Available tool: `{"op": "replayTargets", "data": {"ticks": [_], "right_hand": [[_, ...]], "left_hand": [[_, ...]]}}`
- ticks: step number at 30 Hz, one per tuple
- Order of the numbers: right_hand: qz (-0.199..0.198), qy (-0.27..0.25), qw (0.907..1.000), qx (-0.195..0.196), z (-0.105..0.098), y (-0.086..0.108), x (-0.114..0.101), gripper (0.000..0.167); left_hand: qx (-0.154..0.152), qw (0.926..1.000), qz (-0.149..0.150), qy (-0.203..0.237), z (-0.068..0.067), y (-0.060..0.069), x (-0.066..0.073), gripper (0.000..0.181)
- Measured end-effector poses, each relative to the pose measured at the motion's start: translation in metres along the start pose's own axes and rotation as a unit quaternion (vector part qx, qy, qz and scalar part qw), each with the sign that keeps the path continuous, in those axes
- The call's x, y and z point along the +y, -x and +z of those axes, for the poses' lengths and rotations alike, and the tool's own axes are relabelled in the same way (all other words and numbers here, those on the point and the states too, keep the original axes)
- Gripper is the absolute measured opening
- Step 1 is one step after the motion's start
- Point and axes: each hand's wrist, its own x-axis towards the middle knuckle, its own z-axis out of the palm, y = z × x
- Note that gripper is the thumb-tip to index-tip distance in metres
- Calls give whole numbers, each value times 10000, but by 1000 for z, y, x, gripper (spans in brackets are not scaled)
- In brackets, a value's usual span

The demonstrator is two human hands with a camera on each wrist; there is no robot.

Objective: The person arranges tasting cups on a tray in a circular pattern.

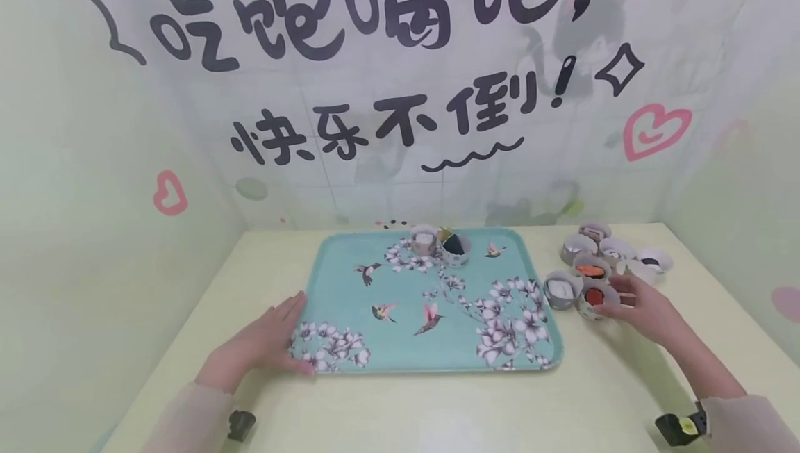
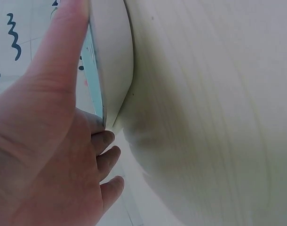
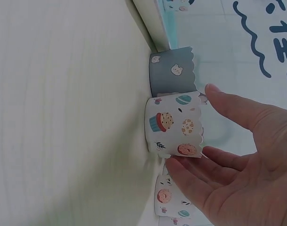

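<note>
While left hand (image 1: 265,338) touches tray (image 1: 340,297), right hand (image 1: 650,313) curls round cup (image 3: 175,126)

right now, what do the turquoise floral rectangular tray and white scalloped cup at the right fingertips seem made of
Turquoise floral rectangular tray: probably smooth plastic or melamine, perhaps satin; its rounded, raised rim looks moulded. White scalloped cup: likely matte paper, with a thin, wavy edge.
</note>
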Motion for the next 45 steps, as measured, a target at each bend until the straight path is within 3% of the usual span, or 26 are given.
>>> {"op": "replayTargets", "data": {"ticks": [13, 37, 45], "right_hand": [[-20, -372, 9992, -110, 7, -3, 6, 79], [69, 149, 9998, 57, 4, -6, 14, 64], [132, 208, 9997, 3, 0, 0, 9, 66]], "left_hand": [[-22, 10000, -1, -28, 0, 1, 0, 137], [-56, 9999, -107, 37, 2, 4, 2, 138], [54, 9993, 138, -357, 0, 3, 2, 136]]}}
